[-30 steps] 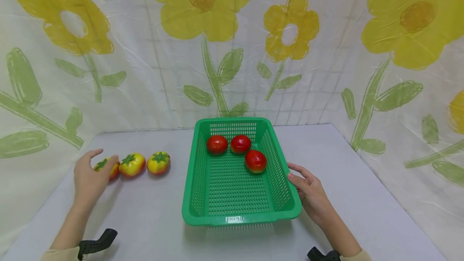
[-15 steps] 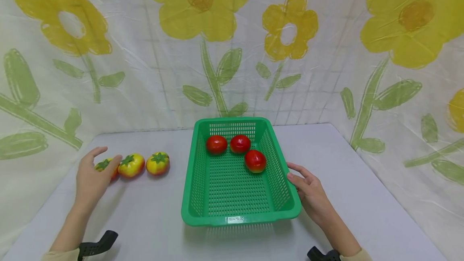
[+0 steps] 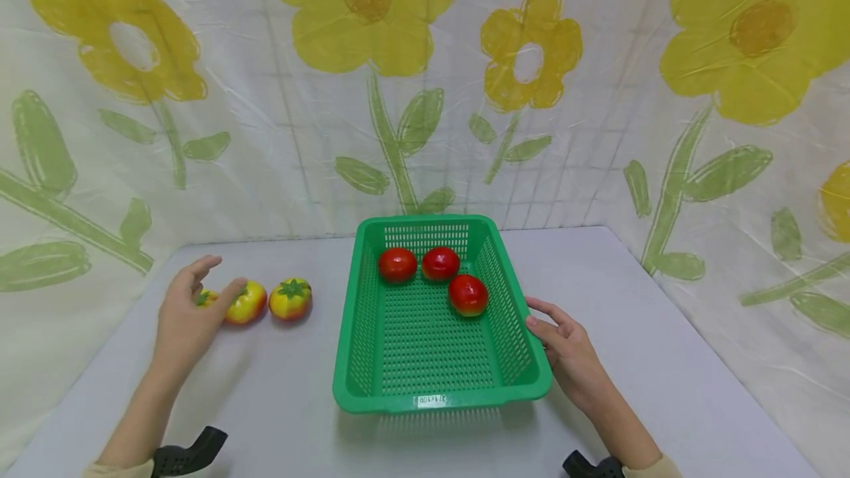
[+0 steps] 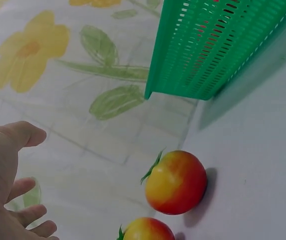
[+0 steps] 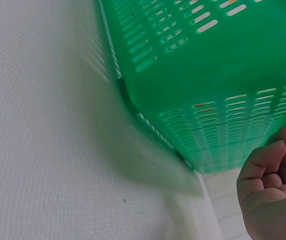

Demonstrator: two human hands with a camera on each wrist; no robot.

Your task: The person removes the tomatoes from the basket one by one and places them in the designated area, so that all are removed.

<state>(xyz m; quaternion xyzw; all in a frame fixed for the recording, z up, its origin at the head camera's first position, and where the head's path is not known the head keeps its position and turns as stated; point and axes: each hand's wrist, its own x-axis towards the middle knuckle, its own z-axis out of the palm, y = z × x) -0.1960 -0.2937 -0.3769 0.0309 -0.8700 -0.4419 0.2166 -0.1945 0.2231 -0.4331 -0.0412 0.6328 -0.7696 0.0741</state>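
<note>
On the left, my left hand (image 3: 189, 319) hovers near a row of yellow-red tomatoes, its thumb and fingers spread with nothing between them. It overlaps the leftmost tomato (image 3: 206, 297) and part of the middle tomato (image 3: 249, 304); the right one (image 3: 291, 299) is fully visible, green leaves up. Two tomatoes also show in the left wrist view, the nearer one (image 4: 177, 182) well apart from the fingers. My right hand (image 3: 572, 356) holds the right rim of a green plastic basket (image 3: 434, 364), thumb on the rim. In the right wrist view, its curled fingers (image 5: 268, 155) meet the basket's side.
Inside the basket, toward its far end, lie three red tomatoes (image 3: 441, 264). The basket stands mid-table on a white tabletop (image 3: 279, 389). A flower-printed curtain (image 3: 305, 139) encloses the back and sides.
My left hand has shifted right and slightly away from me, uncovering the far left of the table and now overlapping the middle tomato. The right hand and basket stay put.
</note>
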